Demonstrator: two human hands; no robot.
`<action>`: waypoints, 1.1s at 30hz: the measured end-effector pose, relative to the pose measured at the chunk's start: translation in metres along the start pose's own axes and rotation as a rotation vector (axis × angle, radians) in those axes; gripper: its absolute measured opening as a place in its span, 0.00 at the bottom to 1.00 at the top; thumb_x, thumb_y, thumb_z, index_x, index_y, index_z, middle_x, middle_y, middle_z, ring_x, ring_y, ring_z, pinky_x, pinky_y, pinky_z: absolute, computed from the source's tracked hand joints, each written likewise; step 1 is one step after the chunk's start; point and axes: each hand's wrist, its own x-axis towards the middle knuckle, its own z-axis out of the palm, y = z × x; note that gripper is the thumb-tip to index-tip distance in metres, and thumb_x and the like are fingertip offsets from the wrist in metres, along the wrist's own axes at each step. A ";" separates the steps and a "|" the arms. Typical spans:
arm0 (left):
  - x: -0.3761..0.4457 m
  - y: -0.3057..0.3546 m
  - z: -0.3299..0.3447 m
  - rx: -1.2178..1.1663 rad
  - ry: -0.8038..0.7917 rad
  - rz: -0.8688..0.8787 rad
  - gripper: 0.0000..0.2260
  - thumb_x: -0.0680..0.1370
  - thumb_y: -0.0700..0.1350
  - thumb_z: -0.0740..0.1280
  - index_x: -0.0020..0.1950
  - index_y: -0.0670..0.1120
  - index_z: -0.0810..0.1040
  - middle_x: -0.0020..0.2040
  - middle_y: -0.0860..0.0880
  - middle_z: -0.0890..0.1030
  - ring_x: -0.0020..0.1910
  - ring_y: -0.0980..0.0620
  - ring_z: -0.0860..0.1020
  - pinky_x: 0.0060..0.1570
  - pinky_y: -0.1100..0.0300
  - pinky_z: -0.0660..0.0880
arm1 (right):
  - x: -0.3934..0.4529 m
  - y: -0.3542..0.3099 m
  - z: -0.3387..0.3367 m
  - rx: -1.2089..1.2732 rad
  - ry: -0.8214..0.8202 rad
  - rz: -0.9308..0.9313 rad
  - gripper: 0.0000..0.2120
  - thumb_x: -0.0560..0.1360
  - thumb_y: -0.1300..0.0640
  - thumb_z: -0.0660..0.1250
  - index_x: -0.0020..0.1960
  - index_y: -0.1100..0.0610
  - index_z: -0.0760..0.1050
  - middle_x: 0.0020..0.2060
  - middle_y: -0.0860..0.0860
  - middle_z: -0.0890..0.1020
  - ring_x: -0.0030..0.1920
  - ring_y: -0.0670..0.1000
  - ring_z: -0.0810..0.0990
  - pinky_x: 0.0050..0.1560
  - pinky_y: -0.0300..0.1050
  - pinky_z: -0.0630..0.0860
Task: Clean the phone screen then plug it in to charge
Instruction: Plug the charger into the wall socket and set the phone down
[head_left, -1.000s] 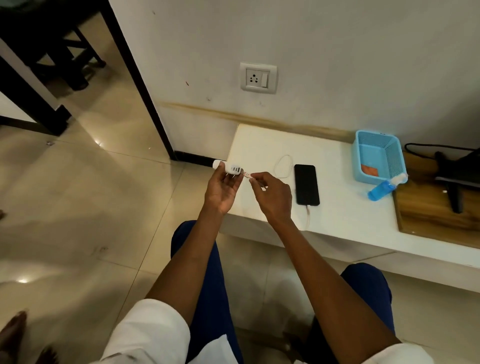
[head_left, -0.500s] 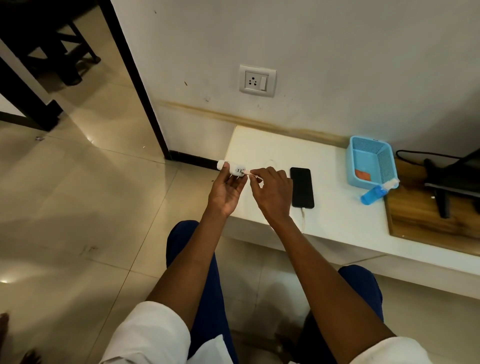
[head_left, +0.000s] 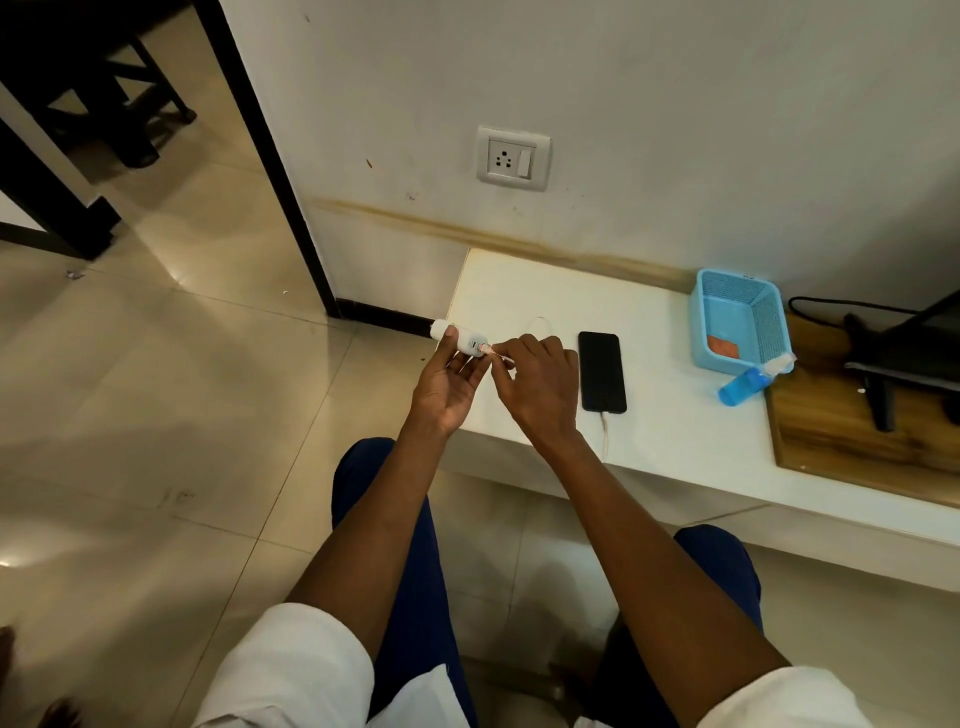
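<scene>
While both hands work just off the worktop's (head_left: 675, 441) left front corner, open tiled floor (head_left: 156, 389) lies to the left of the left hand (head_left: 448, 385) and below both wrists. Wall (head_left: 623, 104) rises beyond the hands, with a socket plate (head_left: 513, 158) set in it above and slightly right of them. A dark door frame (head_left: 280, 197) runs down to the floor, up and left of the left hand.

Left hand: palm up, fingers curled round a white charger adapter (head_left: 460, 338), thumb on its top. Right hand (head_left: 540, 388): fingertips pinched on the plug end of a white cable (head_left: 604, 431), held at the adapter's right end; whether the plug is seated cannot be told.

Phone (head_left: 601, 371): black, screen dark, lying flat on the worktop just right of the right hand, not touching it. Cable enters its near end, runs toward the front edge, and a loop shows beyond the right hand's knuckles.

Blue mesh basket (head_left: 774, 322): well right of the phone, near the wall; an orange-red item (head_left: 723, 346) lies flat on its floor, type unclear. A blue spray bottle (head_left: 748, 380) lies tilted at the basket's near right corner, white cap against the rim. A wooden board (head_left: 857, 441) with dark equipment (head_left: 893, 358) sits farther right.
</scene>
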 end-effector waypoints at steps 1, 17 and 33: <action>0.000 0.000 0.000 0.002 0.000 -0.001 0.22 0.78 0.48 0.69 0.69 0.38 0.72 0.56 0.40 0.80 0.54 0.45 0.80 0.61 0.51 0.77 | 0.000 -0.001 0.000 -0.006 0.000 -0.010 0.11 0.79 0.48 0.63 0.49 0.52 0.82 0.42 0.47 0.83 0.46 0.54 0.78 0.44 0.53 0.71; -0.003 0.000 0.007 0.013 0.006 -0.029 0.20 0.77 0.46 0.71 0.66 0.38 0.73 0.56 0.39 0.81 0.54 0.43 0.81 0.62 0.49 0.76 | 0.005 0.002 0.000 -0.033 0.076 -0.049 0.09 0.77 0.49 0.66 0.45 0.53 0.81 0.39 0.48 0.83 0.46 0.54 0.79 0.48 0.53 0.72; -0.004 0.013 0.017 -0.009 0.000 0.094 0.08 0.79 0.43 0.68 0.57 0.43 0.74 0.52 0.42 0.76 0.46 0.47 0.78 0.63 0.49 0.73 | 0.019 0.008 0.003 0.698 -0.107 0.353 0.07 0.78 0.45 0.65 0.53 0.44 0.79 0.48 0.40 0.81 0.50 0.42 0.79 0.53 0.48 0.78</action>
